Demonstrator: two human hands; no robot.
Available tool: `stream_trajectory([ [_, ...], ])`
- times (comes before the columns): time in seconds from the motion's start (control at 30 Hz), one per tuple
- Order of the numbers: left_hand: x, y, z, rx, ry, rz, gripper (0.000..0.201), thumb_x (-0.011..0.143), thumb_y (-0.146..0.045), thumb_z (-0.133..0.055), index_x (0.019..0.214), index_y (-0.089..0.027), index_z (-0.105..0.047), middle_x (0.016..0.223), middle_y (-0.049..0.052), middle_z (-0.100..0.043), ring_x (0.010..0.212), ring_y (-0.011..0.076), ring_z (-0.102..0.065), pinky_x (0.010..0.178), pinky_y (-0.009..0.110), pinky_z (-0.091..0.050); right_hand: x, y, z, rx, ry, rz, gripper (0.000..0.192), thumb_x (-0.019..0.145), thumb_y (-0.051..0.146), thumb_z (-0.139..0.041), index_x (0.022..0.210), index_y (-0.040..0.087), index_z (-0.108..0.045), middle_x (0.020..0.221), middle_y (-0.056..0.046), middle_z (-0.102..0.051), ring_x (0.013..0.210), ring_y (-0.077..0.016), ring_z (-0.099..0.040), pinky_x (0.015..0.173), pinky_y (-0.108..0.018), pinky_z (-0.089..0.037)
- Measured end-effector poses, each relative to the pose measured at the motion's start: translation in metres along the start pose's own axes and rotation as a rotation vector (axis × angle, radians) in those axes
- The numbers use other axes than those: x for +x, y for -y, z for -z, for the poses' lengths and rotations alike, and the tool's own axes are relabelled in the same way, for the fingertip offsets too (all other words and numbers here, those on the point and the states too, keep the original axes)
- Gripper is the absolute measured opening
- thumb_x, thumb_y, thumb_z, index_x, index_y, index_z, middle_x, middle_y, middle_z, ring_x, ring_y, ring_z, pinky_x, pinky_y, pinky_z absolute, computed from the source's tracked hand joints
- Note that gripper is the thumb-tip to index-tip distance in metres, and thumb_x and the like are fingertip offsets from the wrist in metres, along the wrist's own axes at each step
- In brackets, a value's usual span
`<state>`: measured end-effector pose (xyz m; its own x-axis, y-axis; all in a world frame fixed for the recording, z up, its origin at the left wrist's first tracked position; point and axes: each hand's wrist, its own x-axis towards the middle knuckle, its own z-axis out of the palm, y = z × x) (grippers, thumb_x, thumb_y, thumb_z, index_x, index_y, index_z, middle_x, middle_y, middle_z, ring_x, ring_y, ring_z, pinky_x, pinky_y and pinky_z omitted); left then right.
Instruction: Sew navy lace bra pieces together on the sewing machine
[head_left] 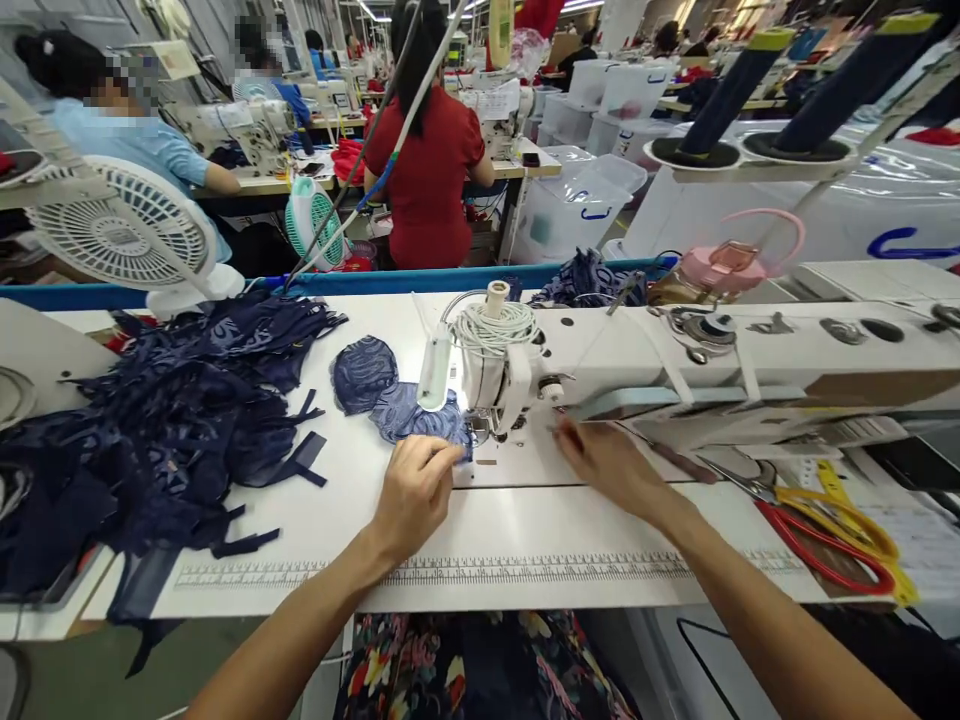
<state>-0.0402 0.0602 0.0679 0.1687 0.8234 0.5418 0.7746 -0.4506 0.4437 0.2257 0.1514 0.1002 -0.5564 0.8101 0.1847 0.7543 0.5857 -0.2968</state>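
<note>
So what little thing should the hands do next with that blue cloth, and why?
Probably the left hand should slide the blue lace piece a little further under the needle area. Its fingertips already rest on the cloth's edge beside the sewing machine, and the right hand waits close by.

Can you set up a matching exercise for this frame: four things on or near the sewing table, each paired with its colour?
Things:
1. scissors
2. pile of fabric pieces
3. desk fan
4. water bottle lid

Colours:
A. pink
B. white
C. red handles
D. dark navy

Pairs: 1-C, 2-D, 3-B, 4-A.

The left hand rests on a navy fabric piece by the needle of the sewing machine; the right hand lies flat on the table, empty.
</note>
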Motion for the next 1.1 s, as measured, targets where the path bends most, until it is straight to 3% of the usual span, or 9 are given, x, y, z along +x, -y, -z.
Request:
stream_trajectory([
  [0.07,0.003,-0.006,0.003,-0.068,0.023,0.035,0.023,0.093,-0.012,-0.048,0.112,-0.020,-0.059,0.091,0.006,-0.062,0.084,0.0180,-0.057,0.076,0.033,-0.047,-0.007,0.026,-0.006,0.081,0.147,0.024,0.016,0.097,0.025,-0.040,0.085,0.020,-0.049,0.068,0.001,-0.059,0.056,-0.0139,-0.055,0.055,-0.026,-0.041],
  [0.17,0.005,-0.013,0.003,-0.150,0.171,-0.004,0.017,0.095,-0.024,-0.053,0.111,-0.020,-0.059,0.092,0.005,-0.062,0.084,0.0182,-0.057,0.074,0.032,-0.047,-0.006,0.058,-0.012,0.163,0.319,0.099,0.012,0.096,0.022,-0.038,0.086,0.021,-0.044,0.074,0.001,-0.059,0.061,-0.0143,-0.054,0.058,-0.026,-0.036],
  [0.33,0.000,-0.013,0.000,-0.154,0.246,0.058,0.011,0.096,-0.023,-0.051,0.088,-0.020,-0.058,0.079,0.002,-0.060,0.075,0.0165,-0.054,0.068,0.030,-0.042,0.005,0.077,-0.017,0.157,0.363,0.230,0.015,0.096,0.022,-0.035,0.082,0.022,-0.040,0.073,0.001,-0.054,0.057,-0.0134,-0.046,0.055,-0.026,-0.028],
  [0.47,-0.004,-0.008,0.001,-0.131,0.253,0.068,0.009,0.096,-0.023,-0.052,0.088,-0.020,-0.055,0.079,0.001,-0.060,0.074,0.0161,-0.054,0.067,0.031,-0.042,0.008,0.074,-0.021,0.189,0.373,0.265,0.016,0.098,0.023,-0.035,0.084,0.021,-0.041,0.073,0.002,-0.054,0.057,-0.0129,-0.047,0.056,-0.026,-0.031],
  [0.63,0.009,0.007,0.005,0.038,0.257,-0.014,0.015,0.096,-0.016,-0.043,0.084,-0.019,-0.053,0.083,0.004,-0.061,0.082,0.0194,-0.058,0.071,0.035,-0.047,0.012,0.065,-0.033,0.087,0.194,0.317,0.017,0.100,0.024,-0.035,0.099,0.020,-0.051,0.089,-0.003,-0.062,0.072,-0.0150,-0.055,0.060,-0.026,-0.037],
  [0.7,0.015,0.017,0.004,0.043,0.248,-0.081,0.016,0.094,-0.009,-0.040,0.091,-0.018,-0.054,0.099,0.009,-0.064,0.100,0.0216,-0.060,0.084,0.039,-0.051,0.014,0.059,-0.042,-0.042,0.092,0.373,0.023,0.100,0.021,-0.035,0.111,0.020,-0.055,0.097,-0.006,-0.064,0.072,-0.0154,-0.056,0.057,-0.027,-0.036],
  [0.8,0.018,0.030,-0.003,0.025,0.281,-0.180,0.025,0.089,-0.002,-0.036,0.103,-0.016,-0.053,0.122,0.014,-0.062,0.123,0.0232,-0.054,0.105,0.046,-0.046,0.015,0.049,-0.055,-0.147,-0.024,0.437,0.029,0.098,0.015,-0.037,0.119,0.019,-0.058,0.098,-0.006,-0.066,0.067,-0.0137,-0.055,0.056,-0.028,-0.036],
  [0.97,0.011,0.032,-0.013,0.076,0.282,-0.111,0.027,0.090,-0.001,-0.034,0.107,-0.014,-0.051,0.130,0.018,-0.058,0.131,0.0255,-0.048,0.109,0.050,-0.042,0.014,0.041,-0.067,-0.112,-0.182,0.472,0.028,0.096,0.017,-0.046,0.118,0.021,-0.062,0.094,-0.005,-0.068,0.078,-0.0164,-0.060,0.066,-0.029,-0.043],
  [1.1,0.012,0.027,-0.010,0.041,0.271,-0.064,0.016,0.094,-0.009,-0.038,0.097,-0.017,-0.052,0.123,0.014,-0.063,0.129,0.0256,-0.050,0.109,0.053,-0.040,0.014,0.040,-0.065,-0.081,-0.198,0.481,0.028,0.095,0.019,-0.048,0.117,0.023,-0.064,0.092,-0.005,-0.068,0.082,-0.0178,-0.061,0.069,-0.030,-0.045],
])
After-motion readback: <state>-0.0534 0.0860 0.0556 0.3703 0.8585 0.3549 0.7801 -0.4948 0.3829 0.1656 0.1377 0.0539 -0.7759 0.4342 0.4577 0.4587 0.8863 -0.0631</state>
